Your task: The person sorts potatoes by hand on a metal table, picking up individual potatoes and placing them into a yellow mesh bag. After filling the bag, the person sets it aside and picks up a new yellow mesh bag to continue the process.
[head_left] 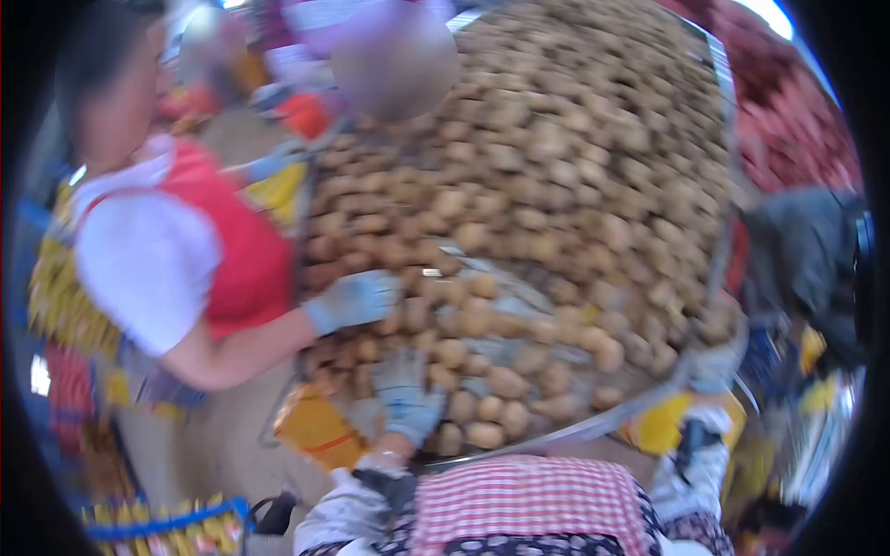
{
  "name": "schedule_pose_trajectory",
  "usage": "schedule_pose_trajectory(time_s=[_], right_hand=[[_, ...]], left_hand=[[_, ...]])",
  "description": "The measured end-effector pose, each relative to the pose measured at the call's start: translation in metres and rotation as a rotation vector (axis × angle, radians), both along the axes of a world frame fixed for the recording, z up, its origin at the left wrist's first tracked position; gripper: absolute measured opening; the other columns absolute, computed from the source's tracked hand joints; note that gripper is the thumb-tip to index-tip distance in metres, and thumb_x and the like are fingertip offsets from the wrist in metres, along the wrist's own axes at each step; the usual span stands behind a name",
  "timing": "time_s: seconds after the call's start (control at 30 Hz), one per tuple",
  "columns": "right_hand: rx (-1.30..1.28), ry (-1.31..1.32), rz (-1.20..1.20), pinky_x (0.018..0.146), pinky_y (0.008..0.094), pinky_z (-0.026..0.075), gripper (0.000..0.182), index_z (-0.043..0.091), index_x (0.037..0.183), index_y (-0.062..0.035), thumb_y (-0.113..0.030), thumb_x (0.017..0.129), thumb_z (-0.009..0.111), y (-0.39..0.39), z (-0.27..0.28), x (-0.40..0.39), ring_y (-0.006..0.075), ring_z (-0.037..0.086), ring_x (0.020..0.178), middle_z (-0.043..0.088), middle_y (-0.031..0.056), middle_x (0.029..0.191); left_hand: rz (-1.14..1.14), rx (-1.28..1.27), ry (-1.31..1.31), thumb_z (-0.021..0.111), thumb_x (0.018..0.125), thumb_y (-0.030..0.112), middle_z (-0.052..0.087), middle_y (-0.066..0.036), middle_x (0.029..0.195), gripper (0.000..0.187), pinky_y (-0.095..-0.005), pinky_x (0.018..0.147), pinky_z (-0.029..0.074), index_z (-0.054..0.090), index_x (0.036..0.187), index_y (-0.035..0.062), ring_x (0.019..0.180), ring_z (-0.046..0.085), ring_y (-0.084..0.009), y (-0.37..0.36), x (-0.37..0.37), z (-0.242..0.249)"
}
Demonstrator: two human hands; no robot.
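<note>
A big heap of brown potatoes [556, 167] covers the table in front of me. My left hand [406, 398], in a pale blue work glove, lies over the near left of the heap with its fingers stretched out, touching potatoes. At the table's right corner is my gloved right hand [714, 368], smeared by motion, above a yellow bag [681, 422]. Whether its fingers hold anything cannot be made out. Another yellow-orange bag [320, 426] hangs at the table edge, left of my left hand.
A co-worker in a red apron [241, 250] stands at the left, a gloved hand [363, 298] on the potatoes close to mine. Another person [807, 250] is at the right. Red mesh sacks [788, 111] lie behind. A blue-rimmed crate [167, 528] stands lower left.
</note>
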State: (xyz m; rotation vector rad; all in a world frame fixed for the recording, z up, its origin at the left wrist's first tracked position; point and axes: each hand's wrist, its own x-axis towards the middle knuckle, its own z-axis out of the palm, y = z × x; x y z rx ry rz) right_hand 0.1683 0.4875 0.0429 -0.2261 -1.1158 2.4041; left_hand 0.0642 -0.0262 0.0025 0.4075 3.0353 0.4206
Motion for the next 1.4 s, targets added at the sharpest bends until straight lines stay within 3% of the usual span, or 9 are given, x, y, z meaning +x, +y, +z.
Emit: schedule_pose_trajectory(time_s=[0.2,0.53,0.7,0.77,0.87,0.9,0.93,1.07,1.4], right_hand=[[-0.466,-0.058,0.149,0.079,0.0421,0.054,0.07,0.057,0.119,-0.006,-0.066,0.082,0.052,-0.098,0.043,-0.063,0.0278,0.063,0.094,0.063,0.0134,0.112],[-0.393,-0.01,0.198,0.044,0.0182,0.037,0.043,0.058,0.109,-0.0136,-0.05,0.086,0.059,-0.077,0.028,-0.031,0.0108,0.052,0.063,0.061,0.0083,0.1],[-0.252,-0.341,-0.567,0.037,0.0187,0.031,0.041,0.058,0.104,-0.0146,-0.051,0.086,0.06,0.025,0.02,0.095,0.0124,0.049,0.051,0.064,0.0111,0.089],[0.21,-0.444,-0.797,0.049,0.0283,0.045,0.041,0.057,0.101,-0.0144,-0.053,0.087,0.057,0.112,-0.075,0.195,0.0131,0.053,0.063,0.063,0.0069,0.088],[0.14,-1.15,-0.907,0.085,0.0359,0.049,0.053,0.053,0.124,-0.0095,-0.047,0.087,0.061,0.106,-0.045,0.232,0.0238,0.058,0.095,0.059,0.0104,0.113],[0.762,-1.39,-0.945,0.094,0.0375,0.044,0.056,0.049,0.13,-0.0082,-0.042,0.087,0.062,0.107,-0.054,0.236,0.0271,0.054,0.107,0.055,0.0127,0.122],[1.421,-1.557,-0.919,0.103,0.039,0.039,0.059,0.046,0.136,-0.0068,-0.037,0.088,0.062,0.108,-0.061,0.237,0.0305,0.05,0.119,0.052,0.015,0.13],[1.74,-0.928,-0.559,0.106,0.0391,0.035,0.064,0.043,0.135,0.0001,-0.008,0.077,0.068,-0.035,-0.007,0.091,0.0321,0.045,0.124,0.05,0.0195,0.133],[2.059,-0.343,0.558,0.11,0.0576,0.02,0.079,0.043,0.139,-0.0186,-0.048,0.071,0.072,-0.217,-0.002,-0.05,0.0485,0.018,0.138,0.024,0.0228,0.149]], left_hand=[[-0.307,-0.004,0.122,0.058,0.081,0.04,0.026,-0.02,0.151,0.071,-0.0555,0.114,0.005,0.037,0.143,0.0113,0.14,0.017,-0.0411,0.056,-0.048,0.014],[-0.252,0.022,0.15,0.059,0.08,0.035,0.028,-0.021,0.149,0.07,-0.0546,0.114,0.008,0.038,0.142,0.0089,0.139,0.023,-0.0395,0.049,-0.054,0.006],[-0.333,0.054,-0.017,0.06,0.081,0.038,0.029,-0.02,0.149,0.073,-0.0539,0.114,0.011,0.035,0.143,0.0081,0.138,0.027,-0.0375,-0.002,0.017,0.01],[-0.336,0.051,-0.052,0.059,0.082,0.038,0.033,-0.02,0.147,0.07,-0.0527,0.113,0.016,0.038,0.14,0.0061,0.133,0.033,-0.0384,-0.017,0.023,0.013],[-0.339,0.254,0.018,0.06,0.082,0.039,0.038,-0.021,0.142,0.066,-0.0514,0.113,0.019,0.043,0.136,0.0053,0.131,0.036,-0.039,-0.012,0.018,0.025],[-0.366,0.221,-0.017,0.062,0.08,0.041,0.041,-0.021,0.137,0.065,-0.0508,0.112,0.023,0.047,0.132,0.0053,0.131,0.035,-0.0398,0.012,0.012,0.055],[-0.354,0.219,-0.021,0.062,0.08,0.041,0.041,-0.021,0.137,0.065,-0.0508,0.112,0.023,0.047,0.132,0.0053,0.131,0.035,-0.0398,0.031,0.013,0.051],[-0.616,0.206,-0.024,0.063,0.076,0.05,0.039,-0.022,0.138,0.073,-0.0542,0.111,0.02,0.045,0.134,0.0094,0.133,0.031,-0.0411,0.058,0.005,0.029],[-0.204,-0.008,0.351,0.067,0.075,0.047,0.024,-0.019,0.151,0.072,-0.0562,0.113,0.011,0.047,0.134,0.0111,0.14,0.019,-0.0409,0.0,-0.044,0.018]])
